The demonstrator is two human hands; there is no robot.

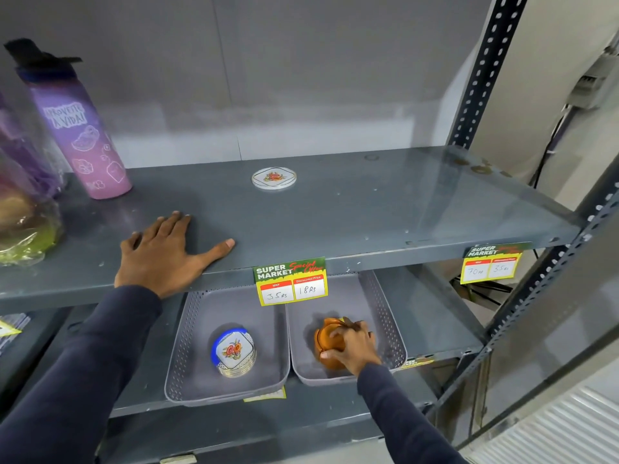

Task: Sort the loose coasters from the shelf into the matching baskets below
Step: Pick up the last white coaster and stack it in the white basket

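Right hand [348,346] clasps orange coasters [330,343] in basket [385,309]; left hand [164,252] flat, empty. Shelf coaster [274,177]: thin, rigid, probably light; lift by rim.

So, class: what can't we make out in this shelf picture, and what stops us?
- Orange coasters, head view: the right hand covers them, so no count.
- Wrapped items at left: cut off by the frame edge.
- Lower-shelf label: hidden behind the right basket.
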